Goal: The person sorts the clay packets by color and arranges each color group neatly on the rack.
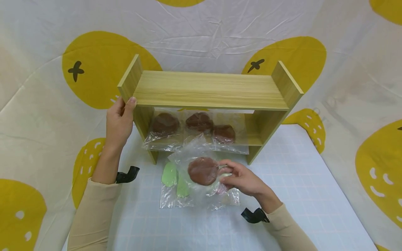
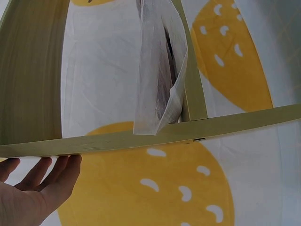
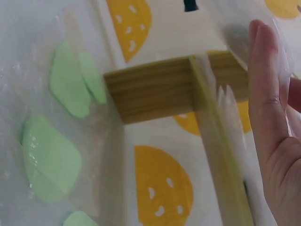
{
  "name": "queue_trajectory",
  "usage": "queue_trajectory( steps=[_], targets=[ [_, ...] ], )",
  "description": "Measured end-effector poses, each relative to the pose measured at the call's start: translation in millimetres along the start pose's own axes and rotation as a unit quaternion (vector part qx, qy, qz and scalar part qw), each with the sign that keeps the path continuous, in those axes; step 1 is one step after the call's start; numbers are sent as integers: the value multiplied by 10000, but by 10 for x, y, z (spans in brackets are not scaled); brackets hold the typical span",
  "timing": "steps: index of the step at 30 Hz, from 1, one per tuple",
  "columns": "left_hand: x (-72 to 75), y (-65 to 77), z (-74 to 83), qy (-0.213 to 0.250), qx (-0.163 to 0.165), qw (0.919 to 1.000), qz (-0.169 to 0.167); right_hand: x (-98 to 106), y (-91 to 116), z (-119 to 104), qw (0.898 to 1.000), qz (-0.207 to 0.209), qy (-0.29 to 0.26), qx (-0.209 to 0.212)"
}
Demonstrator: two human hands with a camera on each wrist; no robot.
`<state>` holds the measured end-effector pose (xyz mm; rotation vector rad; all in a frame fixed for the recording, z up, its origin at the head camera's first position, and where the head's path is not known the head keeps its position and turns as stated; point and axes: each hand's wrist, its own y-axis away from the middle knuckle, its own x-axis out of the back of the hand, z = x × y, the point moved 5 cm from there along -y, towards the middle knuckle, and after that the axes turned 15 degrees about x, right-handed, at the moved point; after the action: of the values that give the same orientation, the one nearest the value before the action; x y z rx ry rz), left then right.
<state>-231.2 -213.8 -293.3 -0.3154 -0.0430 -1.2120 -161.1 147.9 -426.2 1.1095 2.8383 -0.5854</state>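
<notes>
A small wooden shelf [image 1: 207, 90] stands on the table. My left hand [image 1: 120, 120] grips the edge of its left side panel, thumb in front; the left wrist view shows those fingers [image 2: 63, 172] against the panel. In front of the shelf, my right hand [image 1: 243, 178] pinches the right side of a clear plastic bag holding a flat, round brown piece [image 1: 203, 170]. In the right wrist view the bag is partly hidden behind the fingers [image 3: 265, 94]. On the lower board lie similar bags with three brown pieces [image 1: 165, 124].
Below the held bag, another clear bag [image 1: 168, 204] with light green pieces [image 1: 169, 174] and something pink lies on the pale checked tablecloth [image 1: 150, 226]. A white cloth with yellow printed shapes [image 1: 282, 55] hangs behind and beside the table. Black straps [image 1: 127, 174] are at both wrists.
</notes>
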Motion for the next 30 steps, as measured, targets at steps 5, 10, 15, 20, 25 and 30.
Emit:
queue_trajectory(
  steps=[5, 10, 15, 20, 25, 30],
  targets=[
    [-5, -1, -3, -28, 35, 10000, -25, 105, 43, -160, 9971, 478, -484, 342],
    [1, 2, -10, -69, 68, 10000, -2, 255, 121, -303, 9907, 1085, -598, 566],
    [8, 2, -15, -80, 75, 9999, 18, 435, 219, -433, 9815, 1718, -488, 688],
    [10, 1, -14, -69, 37, 10000, 24, 597, 300, -534, 9703, 2242, -406, 815],
    [10, 5, -6, -56, 22, 10000, 46, 700, 330, -546, 9631, 2478, -642, 830],
    [1, 11, -2, -50, 16, 10000, 8, 765, 349, -506, 9529, 2810, -911, 689]
  ],
)
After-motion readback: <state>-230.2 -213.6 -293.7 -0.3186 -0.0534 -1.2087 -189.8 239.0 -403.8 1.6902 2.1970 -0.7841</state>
